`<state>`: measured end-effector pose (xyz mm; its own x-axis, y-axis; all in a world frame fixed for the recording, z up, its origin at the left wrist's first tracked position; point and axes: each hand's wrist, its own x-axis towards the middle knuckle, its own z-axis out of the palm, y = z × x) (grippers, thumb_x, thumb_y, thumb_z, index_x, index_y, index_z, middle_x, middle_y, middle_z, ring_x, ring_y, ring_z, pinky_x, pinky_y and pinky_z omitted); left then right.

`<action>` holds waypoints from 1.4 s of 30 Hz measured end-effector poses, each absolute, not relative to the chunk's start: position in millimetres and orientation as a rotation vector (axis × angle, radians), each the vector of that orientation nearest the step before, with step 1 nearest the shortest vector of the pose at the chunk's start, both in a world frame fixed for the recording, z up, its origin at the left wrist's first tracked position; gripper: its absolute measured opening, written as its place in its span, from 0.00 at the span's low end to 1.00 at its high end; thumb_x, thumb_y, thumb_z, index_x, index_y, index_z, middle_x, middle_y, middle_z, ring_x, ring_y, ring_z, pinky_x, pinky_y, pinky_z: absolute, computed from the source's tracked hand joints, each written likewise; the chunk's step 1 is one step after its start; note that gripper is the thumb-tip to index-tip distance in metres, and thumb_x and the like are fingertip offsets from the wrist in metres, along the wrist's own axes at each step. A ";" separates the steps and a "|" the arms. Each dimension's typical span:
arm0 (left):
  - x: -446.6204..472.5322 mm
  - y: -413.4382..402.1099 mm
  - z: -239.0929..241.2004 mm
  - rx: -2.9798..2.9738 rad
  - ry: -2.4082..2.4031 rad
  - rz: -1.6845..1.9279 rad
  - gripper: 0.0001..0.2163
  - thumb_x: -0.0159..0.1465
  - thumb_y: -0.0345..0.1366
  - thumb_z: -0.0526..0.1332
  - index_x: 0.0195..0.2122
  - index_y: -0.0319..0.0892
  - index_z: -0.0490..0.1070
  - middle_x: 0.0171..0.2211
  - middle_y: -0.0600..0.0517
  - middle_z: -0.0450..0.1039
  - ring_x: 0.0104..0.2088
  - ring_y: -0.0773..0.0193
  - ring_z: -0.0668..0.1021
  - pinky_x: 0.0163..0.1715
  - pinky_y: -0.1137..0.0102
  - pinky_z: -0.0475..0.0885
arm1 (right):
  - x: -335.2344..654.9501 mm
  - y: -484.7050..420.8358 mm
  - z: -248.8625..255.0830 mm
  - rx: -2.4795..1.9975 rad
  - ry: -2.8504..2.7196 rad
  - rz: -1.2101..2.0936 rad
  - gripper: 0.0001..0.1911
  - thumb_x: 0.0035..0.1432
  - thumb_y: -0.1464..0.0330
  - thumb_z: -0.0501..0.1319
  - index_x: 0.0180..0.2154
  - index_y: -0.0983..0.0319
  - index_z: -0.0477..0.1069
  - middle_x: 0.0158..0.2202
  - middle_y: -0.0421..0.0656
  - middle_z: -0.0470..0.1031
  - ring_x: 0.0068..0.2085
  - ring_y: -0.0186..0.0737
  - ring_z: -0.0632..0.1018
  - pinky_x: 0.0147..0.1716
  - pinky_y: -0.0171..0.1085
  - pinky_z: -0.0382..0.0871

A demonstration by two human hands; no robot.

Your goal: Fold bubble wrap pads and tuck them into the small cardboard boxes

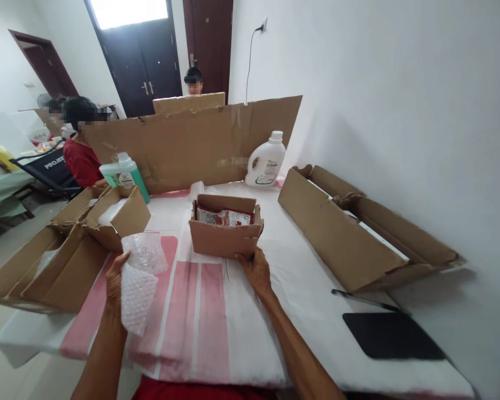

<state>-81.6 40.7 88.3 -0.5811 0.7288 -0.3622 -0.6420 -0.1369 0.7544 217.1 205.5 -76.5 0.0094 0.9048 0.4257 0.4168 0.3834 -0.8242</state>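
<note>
My left hand (115, 280) is closed on a sheet of bubble wrap (139, 278), held just above the table's left part. My right hand (256, 271) grips the near wall of a small open cardboard box (223, 238) standing in the middle of the table. Inside the box lies a red and white packet (223, 217). The table carries a white cloth with pink stripes (200, 311).
Open cardboard boxes (62, 250) crowd the left edge, and a long flattened carton (350, 228) lies at the right. A cardboard screen (200, 144) stands at the back with a green bottle (125, 173) and a white jug (266, 161). A black pad (394, 335) lies near right. Two people sit beyond.
</note>
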 end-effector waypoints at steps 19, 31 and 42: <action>-9.3 -7.4 33.8 -0.018 1.118 1.533 0.07 0.54 0.29 0.65 0.34 0.40 0.80 0.26 0.49 0.82 0.40 0.47 0.85 0.41 0.60 0.82 | 170.3 36.9 16.6 -0.585 -2.089 0.341 0.27 0.69 0.60 0.58 0.65 0.61 0.59 0.63 0.55 0.67 0.65 0.56 0.65 0.60 0.55 0.67; -29.7 -52.7 43.8 0.291 1.122 0.976 0.19 0.52 0.39 0.71 0.43 0.36 0.78 0.23 0.51 0.77 0.24 0.60 0.79 0.29 0.68 0.73 | 223.1 61.9 45.4 -0.567 -2.035 0.426 0.05 0.69 0.71 0.60 0.44 0.61 0.75 0.36 0.45 0.79 0.40 0.44 0.76 0.39 0.42 0.72; -90.0 -59.0 36.5 0.380 1.277 1.059 0.30 0.53 0.42 0.70 0.59 0.44 0.72 0.40 0.47 0.81 0.32 0.58 0.81 0.28 0.70 0.75 | 240.4 65.6 49.5 -0.905 -2.073 0.587 0.13 0.67 0.65 0.62 0.29 0.60 0.68 0.28 0.40 0.70 0.31 0.38 0.70 0.32 0.36 0.65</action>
<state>-90.0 -59.0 36.5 -0.0743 0.8066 -0.5864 -0.4274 0.5055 0.7495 240.4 65.6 49.5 -0.4392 0.7630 0.4744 0.4009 0.6389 -0.6565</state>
